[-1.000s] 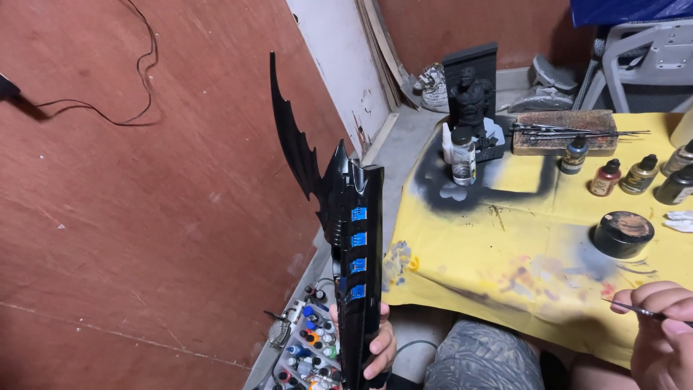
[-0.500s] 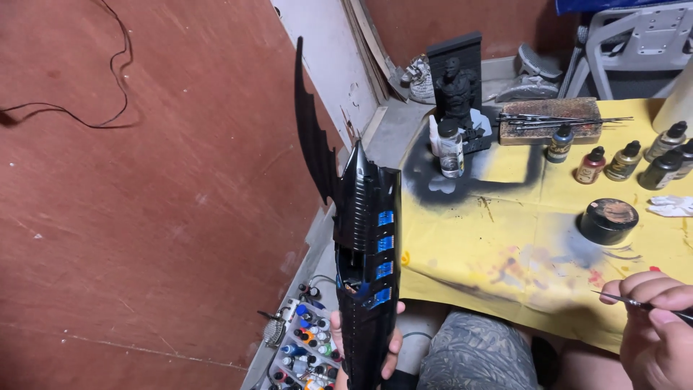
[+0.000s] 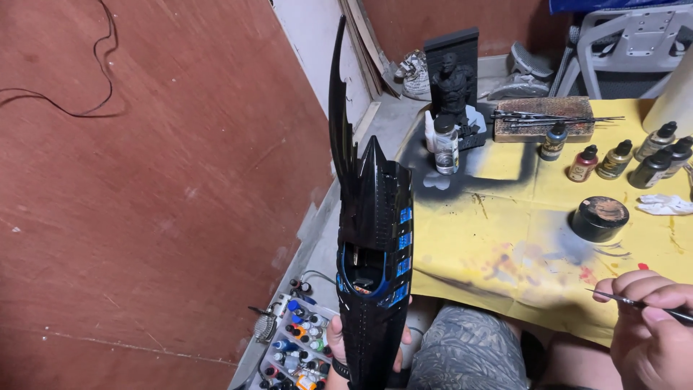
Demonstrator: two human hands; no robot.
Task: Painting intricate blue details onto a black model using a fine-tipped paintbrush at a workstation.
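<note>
A hobby model-painting workshop: a paint-stained yellow tabletop carries small paint bottles, brushes on a block and a dark figurine; a paint tray sits below.

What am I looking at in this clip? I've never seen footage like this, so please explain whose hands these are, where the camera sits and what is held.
There is no machine: one person works bare-handed, filmed by a camera on their head that looks down. The left hand holds up a long glossy black model vehicle with blue panels and a tall fin. The right hand pinches a thin paintbrush in its fingers. Ahead lies a paint-stained yellow sheet bearing small paint bottles, a round black tin, a dark figurine and a block of brushes. A tray of paint pots sits below left.
</note>
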